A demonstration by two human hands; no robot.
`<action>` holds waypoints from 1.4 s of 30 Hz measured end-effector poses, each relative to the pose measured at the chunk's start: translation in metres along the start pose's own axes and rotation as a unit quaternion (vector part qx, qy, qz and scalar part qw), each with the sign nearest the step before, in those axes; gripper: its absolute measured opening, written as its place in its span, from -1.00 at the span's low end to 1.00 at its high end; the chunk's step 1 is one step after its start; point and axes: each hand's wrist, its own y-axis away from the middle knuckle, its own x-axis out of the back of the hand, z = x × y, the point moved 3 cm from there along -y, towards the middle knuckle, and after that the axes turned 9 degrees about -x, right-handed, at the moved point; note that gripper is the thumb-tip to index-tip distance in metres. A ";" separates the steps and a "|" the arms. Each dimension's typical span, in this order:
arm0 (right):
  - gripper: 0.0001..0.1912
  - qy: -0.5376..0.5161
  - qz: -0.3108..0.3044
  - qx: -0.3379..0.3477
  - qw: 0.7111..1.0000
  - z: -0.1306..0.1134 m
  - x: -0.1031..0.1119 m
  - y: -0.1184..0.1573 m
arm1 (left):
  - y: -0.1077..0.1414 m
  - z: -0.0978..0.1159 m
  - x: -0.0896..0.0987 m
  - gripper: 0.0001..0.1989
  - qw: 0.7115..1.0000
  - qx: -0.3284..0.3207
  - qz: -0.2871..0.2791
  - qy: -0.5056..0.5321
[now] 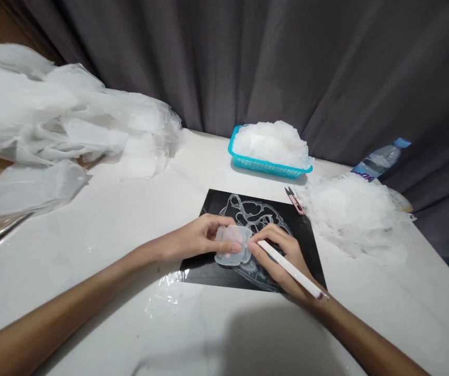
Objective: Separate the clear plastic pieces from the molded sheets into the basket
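Note:
My left hand (212, 237) pinches a translucent, milky-white molded piece (232, 256) with the thumb on top of it. In my right hand (277, 253) is a slim white pen-like tool (292, 271), whose front end points at the piece's right edge; its tip is hidden by my fingers. Both hands are over a black mat (306, 245) on the table. Clear, curled plastic trimmings (255, 214) lie on the mat behind and beneath my hands.
White translucent pieces fill a turquoise basket (263, 166) at the back. Pink-handled snips (295, 201) lie by a pile of translucent pieces (349, 209) at right, with a water bottle (381, 159) behind. Large bagged white pieces (71, 115) are heaped at left. A grey curtain (216, 62) hangs behind.

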 end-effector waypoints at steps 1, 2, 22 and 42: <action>-0.89 -0.006 0.001 -0.004 1.000 0.001 0.001 -0.001 | 0.000 0.000 0.000 -0.68 1.000 -0.002 0.002 0.000; -0.88 -0.014 0.002 -0.010 1.000 0.001 0.001 -0.002 | 0.000 0.000 0.000 -0.68 1.000 -0.007 0.005 -0.001; -0.72 -0.126 -0.010 -0.145 0.981 0.009 0.007 -0.008 | 0.005 -0.006 -0.002 -0.65 0.992 -0.089 0.047 -0.070; -0.75 0.357 0.344 0.088 0.864 0.010 0.104 -0.253 | 0.020 -0.006 -0.016 -0.66 0.774 -0.230 0.039 -0.589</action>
